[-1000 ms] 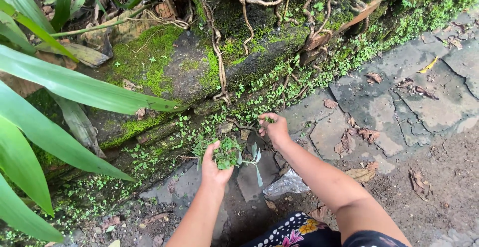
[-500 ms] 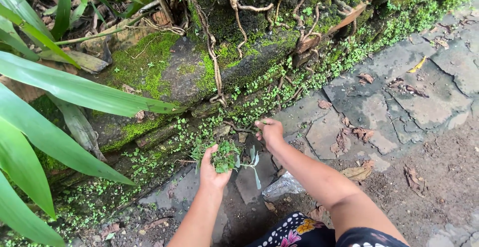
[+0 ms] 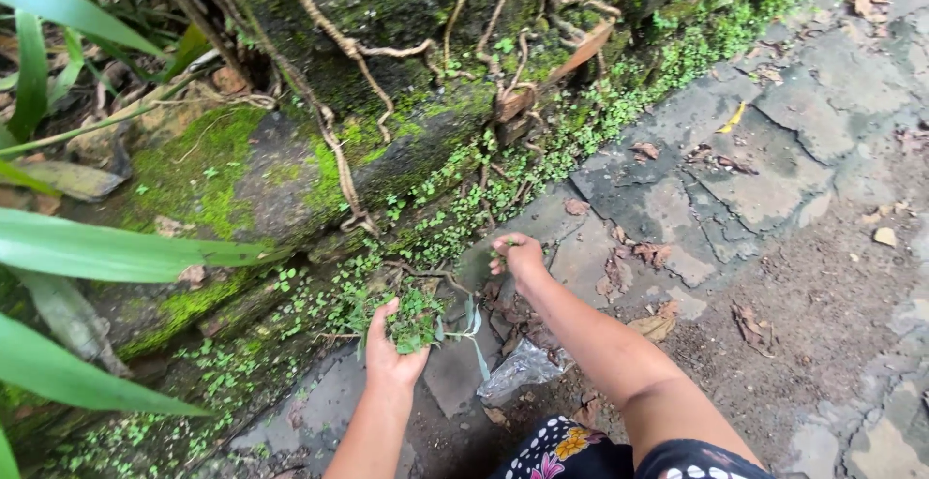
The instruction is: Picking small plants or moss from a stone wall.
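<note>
The weeds [image 3: 414, 321] sit low in the frame's centre, a green bunch gripped in my left hand [image 3: 389, 351], fingers curled shut around the stems with leaves spilling to the right. Just above and to the right, my right hand [image 3: 520, 256] pinches a small sprig [image 3: 505, 244] between closed fingers, at the foot of the mossy wall [image 3: 242, 164]. More little green plants run along the wall's base toward the upper right. Roots [image 3: 334, 39] hang down the wall at the top. A crumpled clear plastic bag [image 3: 523, 368] lies on the stone paving [image 3: 774, 179] below my right forearm. Long green leaves [image 3: 106, 252] cross the left edge.
</note>
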